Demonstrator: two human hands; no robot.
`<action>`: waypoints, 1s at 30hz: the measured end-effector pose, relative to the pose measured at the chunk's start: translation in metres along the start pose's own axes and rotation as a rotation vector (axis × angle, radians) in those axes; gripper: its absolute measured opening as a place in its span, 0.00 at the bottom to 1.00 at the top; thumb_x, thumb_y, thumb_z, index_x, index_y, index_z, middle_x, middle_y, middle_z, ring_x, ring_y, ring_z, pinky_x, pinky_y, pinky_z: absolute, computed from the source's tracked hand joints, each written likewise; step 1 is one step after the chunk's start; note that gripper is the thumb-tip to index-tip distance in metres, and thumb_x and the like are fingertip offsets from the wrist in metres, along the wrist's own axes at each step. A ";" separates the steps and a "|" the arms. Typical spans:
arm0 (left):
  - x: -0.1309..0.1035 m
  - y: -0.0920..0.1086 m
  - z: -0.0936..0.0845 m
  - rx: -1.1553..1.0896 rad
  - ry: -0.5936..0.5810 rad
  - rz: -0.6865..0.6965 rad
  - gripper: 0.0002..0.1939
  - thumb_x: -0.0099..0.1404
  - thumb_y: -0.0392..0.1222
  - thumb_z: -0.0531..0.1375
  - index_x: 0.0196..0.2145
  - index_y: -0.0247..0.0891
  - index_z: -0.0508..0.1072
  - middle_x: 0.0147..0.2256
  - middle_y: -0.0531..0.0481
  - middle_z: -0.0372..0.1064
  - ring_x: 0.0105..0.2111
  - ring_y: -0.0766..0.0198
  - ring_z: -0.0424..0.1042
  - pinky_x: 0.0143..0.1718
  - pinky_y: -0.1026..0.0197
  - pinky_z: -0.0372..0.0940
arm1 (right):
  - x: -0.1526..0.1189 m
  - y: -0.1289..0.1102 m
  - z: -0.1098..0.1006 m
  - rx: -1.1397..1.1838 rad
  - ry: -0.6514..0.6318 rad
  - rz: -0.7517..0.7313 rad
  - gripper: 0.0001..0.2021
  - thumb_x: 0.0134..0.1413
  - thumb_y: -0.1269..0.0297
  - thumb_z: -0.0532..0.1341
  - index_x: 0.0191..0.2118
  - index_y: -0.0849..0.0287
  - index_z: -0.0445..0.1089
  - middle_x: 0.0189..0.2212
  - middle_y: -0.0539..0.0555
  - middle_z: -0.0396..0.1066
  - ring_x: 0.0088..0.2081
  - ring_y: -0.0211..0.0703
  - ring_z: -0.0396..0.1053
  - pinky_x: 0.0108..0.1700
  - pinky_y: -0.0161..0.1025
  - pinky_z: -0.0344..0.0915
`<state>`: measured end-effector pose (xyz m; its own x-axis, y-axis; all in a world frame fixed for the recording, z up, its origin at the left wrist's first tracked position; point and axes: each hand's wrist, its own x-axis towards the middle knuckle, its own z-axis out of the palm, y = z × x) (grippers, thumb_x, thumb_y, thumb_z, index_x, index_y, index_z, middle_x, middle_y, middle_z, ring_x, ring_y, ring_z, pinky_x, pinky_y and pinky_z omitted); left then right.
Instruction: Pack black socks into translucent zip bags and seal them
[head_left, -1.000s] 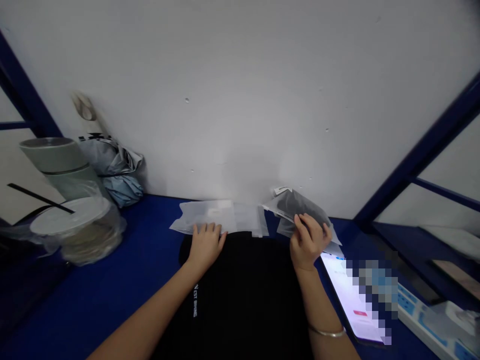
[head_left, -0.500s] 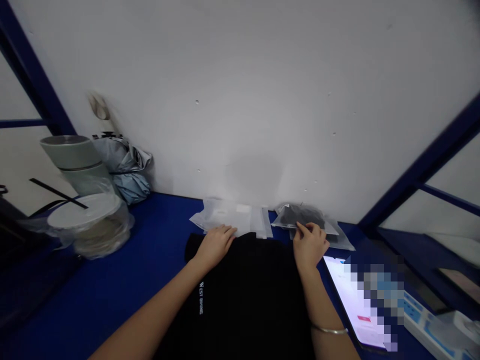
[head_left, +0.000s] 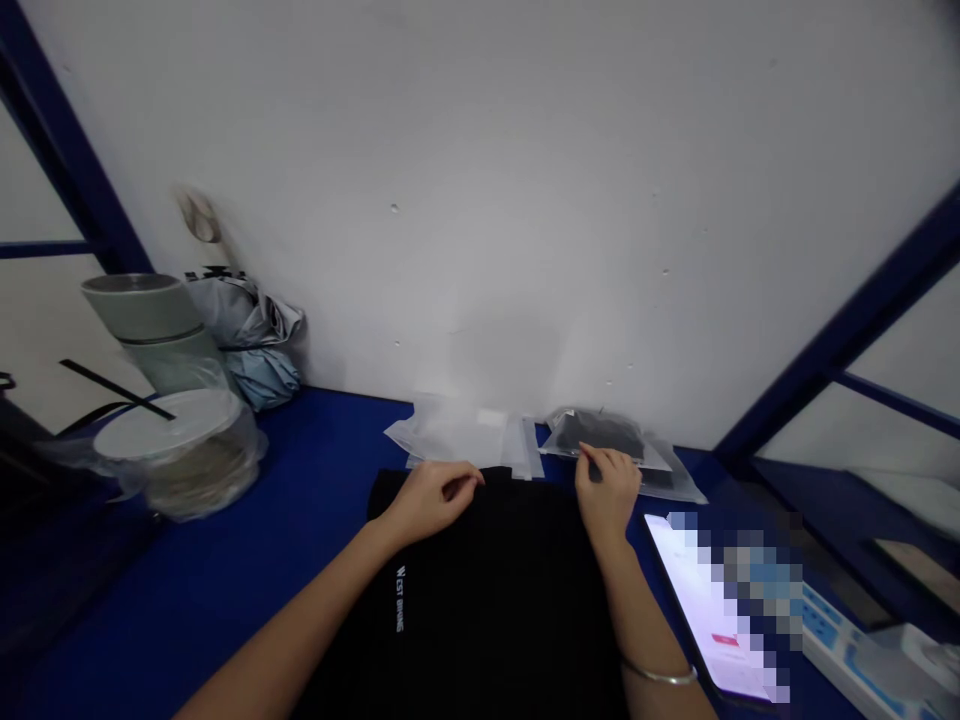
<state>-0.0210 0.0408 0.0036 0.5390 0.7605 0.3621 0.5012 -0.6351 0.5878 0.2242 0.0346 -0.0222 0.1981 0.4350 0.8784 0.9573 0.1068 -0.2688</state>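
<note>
A black fabric item (head_left: 495, 590) with white "West Biking" lettering along its left side lies flat before me. My left hand (head_left: 439, 497) rests on its far left part, thumb and fingertips pinched together at the cloth near the far edge. At the far right corner is my right hand (head_left: 609, 487), its thumb and fingers closed together; whatever may be between them is hidden. Just beyond the cloth lie translucent plastic bags (head_left: 469, 430). Behind my right fingers sits a clear zip bag (head_left: 600, 428) with something dark inside.
On the blue table (head_left: 315, 520) a lidded cup (head_left: 199, 450) with a black straw stands in plastic at left. Behind it are a pale green tumbler (head_left: 146, 320) and a folded umbrella (head_left: 259, 345). A lit phone (head_left: 705, 610) and a power strip (head_left: 840, 640) lie at right.
My left fingers, flat on the cloth before, have curled into a pinch. My right hand has shifted slightly left and down, its fingers drawing together near the cloth's corner.
</note>
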 end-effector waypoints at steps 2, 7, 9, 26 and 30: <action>-0.001 0.007 -0.002 -0.189 -0.337 -0.101 0.11 0.59 0.39 0.51 0.30 0.36 0.72 0.18 0.54 0.65 0.18 0.71 0.61 0.21 0.69 0.56 | 0.001 -0.007 -0.002 0.182 -0.110 0.013 0.09 0.51 0.69 0.53 0.31 0.61 0.71 0.23 0.51 0.66 0.28 0.38 0.63 0.35 0.38 0.59; 0.000 0.004 0.001 -0.391 -0.596 -0.191 0.13 0.53 0.48 0.59 0.25 0.34 0.71 0.17 0.56 0.62 0.18 0.73 0.59 0.19 0.70 0.52 | 0.015 -0.033 -0.021 0.553 -0.480 0.310 0.09 0.50 0.63 0.55 0.31 0.61 0.69 0.23 0.50 0.65 0.23 0.34 0.59 0.27 0.34 0.59; 0.001 -0.004 0.003 -0.467 -0.579 -0.247 0.15 0.54 0.51 0.57 0.24 0.34 0.69 0.17 0.57 0.60 0.16 0.74 0.57 0.18 0.70 0.52 | 0.021 -0.050 -0.037 0.712 -0.853 0.323 0.09 0.50 0.62 0.56 0.31 0.61 0.69 0.23 0.49 0.66 0.23 0.33 0.61 0.27 0.32 0.59; 0.001 -0.007 -0.016 -0.745 -0.738 -0.267 0.22 0.54 0.59 0.55 0.22 0.35 0.60 0.17 0.57 0.57 0.16 0.73 0.58 0.17 0.69 0.52 | -0.004 -0.109 -0.080 0.701 -1.735 -0.402 0.03 0.41 0.69 0.60 0.28 0.56 0.69 0.22 0.43 0.66 0.22 0.29 0.61 0.24 0.26 0.56; -0.001 -0.005 -0.035 -0.827 -0.871 -0.212 0.28 0.47 0.67 0.55 0.26 0.36 0.61 0.22 0.55 0.57 0.20 0.71 0.58 0.18 0.68 0.52 | 0.020 -0.084 -0.069 0.722 -1.617 0.034 0.06 0.43 0.74 0.54 0.27 0.59 0.66 0.17 0.43 0.58 0.19 0.28 0.55 0.21 0.26 0.51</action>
<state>-0.0478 0.0481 0.0250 0.9316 0.2918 -0.2166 0.2234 0.0105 0.9747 0.1625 -0.0274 0.0457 -0.5994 0.7629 -0.2423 0.5945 0.2216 -0.7730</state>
